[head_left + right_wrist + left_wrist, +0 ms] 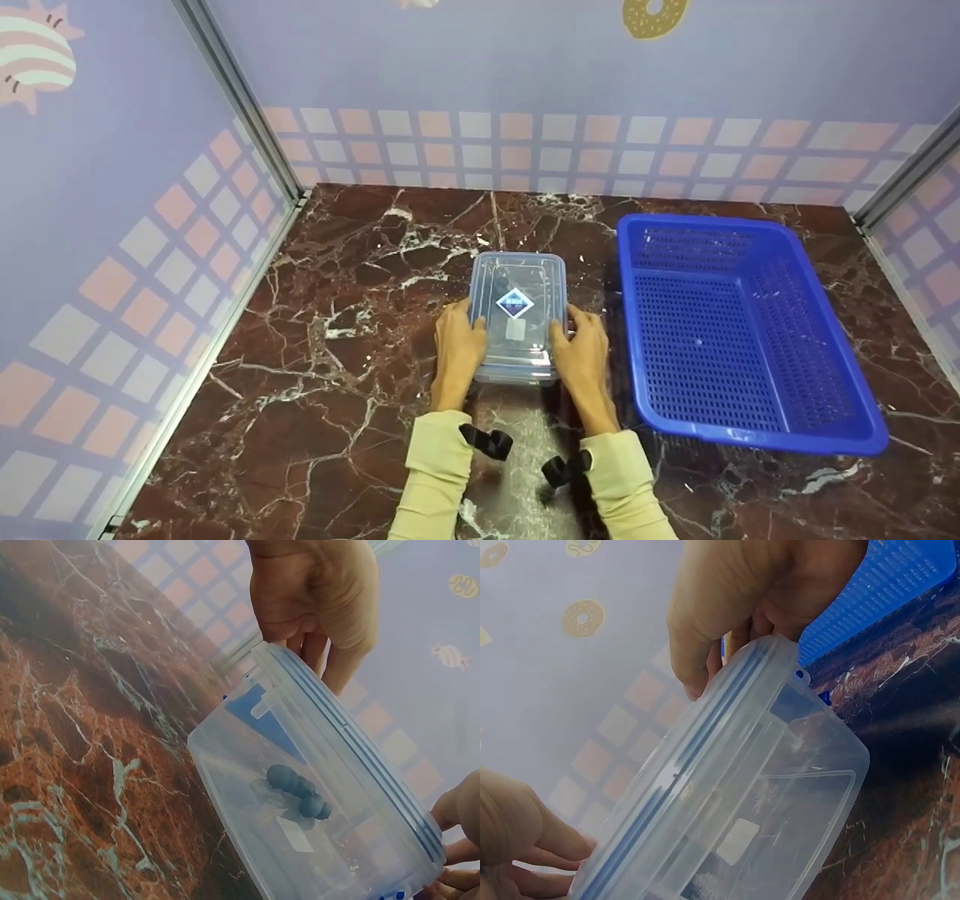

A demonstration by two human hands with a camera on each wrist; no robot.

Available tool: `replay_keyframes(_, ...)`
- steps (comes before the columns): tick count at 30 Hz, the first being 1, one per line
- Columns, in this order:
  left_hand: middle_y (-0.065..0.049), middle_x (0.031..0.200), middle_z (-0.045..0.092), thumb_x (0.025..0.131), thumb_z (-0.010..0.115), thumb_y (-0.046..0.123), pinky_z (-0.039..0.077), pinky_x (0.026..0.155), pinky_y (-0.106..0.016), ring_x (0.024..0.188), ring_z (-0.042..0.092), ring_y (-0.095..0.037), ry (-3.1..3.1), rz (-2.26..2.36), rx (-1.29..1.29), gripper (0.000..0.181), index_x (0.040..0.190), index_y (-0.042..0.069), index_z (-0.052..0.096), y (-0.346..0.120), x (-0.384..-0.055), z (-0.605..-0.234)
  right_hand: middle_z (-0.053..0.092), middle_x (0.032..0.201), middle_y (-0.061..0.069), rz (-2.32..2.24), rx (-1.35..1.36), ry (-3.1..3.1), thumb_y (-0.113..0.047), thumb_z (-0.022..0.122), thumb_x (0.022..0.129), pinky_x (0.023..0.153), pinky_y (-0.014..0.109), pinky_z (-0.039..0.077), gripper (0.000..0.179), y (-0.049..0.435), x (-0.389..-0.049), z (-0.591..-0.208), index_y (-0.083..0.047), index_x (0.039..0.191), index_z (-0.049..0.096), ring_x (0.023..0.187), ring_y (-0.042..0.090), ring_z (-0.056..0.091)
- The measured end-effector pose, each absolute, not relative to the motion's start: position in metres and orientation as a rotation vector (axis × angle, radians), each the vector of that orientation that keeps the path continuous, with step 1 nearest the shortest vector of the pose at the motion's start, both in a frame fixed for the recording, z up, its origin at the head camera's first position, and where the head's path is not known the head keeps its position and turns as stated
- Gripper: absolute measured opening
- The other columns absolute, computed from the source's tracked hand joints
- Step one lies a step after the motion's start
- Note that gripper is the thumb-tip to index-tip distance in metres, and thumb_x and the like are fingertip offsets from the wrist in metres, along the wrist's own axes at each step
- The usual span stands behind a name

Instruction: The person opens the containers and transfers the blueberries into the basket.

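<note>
A clear plastic food container [517,271] with a blue-edged lid is between my two hands, over the marbled table. My left hand [460,341] grips its left side, thumb on the lid's edge. On the opposite side, my right hand [583,351] holds it the same way. A diamond-shaped label [515,304] marks the lid. Both wrist views show the lid seated on the container [780,817]. Through the wall in the right wrist view appears a dark knobbed object [298,791], whose kind I cannot tell.
A blue perforated plastic basket [626,315] stands to the right of the container. Patterned panels [480,67] enclose the marbled table [337,420] at the back and sides. Black straps [487,441] are on both wrists.
</note>
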State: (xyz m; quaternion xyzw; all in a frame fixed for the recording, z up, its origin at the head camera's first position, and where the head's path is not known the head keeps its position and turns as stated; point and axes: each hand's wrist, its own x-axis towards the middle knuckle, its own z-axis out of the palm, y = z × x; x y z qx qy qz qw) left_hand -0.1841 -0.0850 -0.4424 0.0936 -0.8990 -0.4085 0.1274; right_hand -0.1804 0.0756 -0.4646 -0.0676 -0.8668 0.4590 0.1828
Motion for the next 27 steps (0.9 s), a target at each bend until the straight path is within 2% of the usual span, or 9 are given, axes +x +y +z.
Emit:
replay_keyframes(13,-0.020,0.122,0.063,0.087,0.063,0.006,0.044,0.101,-0.046,0.116,0.057,-0.038,-2.609,-1.158,0.257,0.035,0.120,-0.005,0.062,-0.086,-0.183,-0.430,0.062,0.112,0.022,1.329,-0.213,-2.435,-0.013,0.065,0.085,0.091,0.046,0.048,0.040,0.075,-0.180,-0.454,0.006,0.120,0.063,0.102,0.036,0.061)
replay_keyframes(27,-0.020,0.126,0.061,0.090,0.059,0.006,0.043,0.104,-0.044,0.117,0.057,-0.038,-2.549,-1.122,0.279,0.035,0.123,-0.004,0.060,-0.106,-0.180,-0.402,0.062,0.120,0.019,1.483,-0.052,-2.331,-0.011,0.064,0.086,0.089,0.039,0.054,0.038,0.058,-0.175,-0.426,0.004,0.121,0.062,0.097,0.031,0.067)
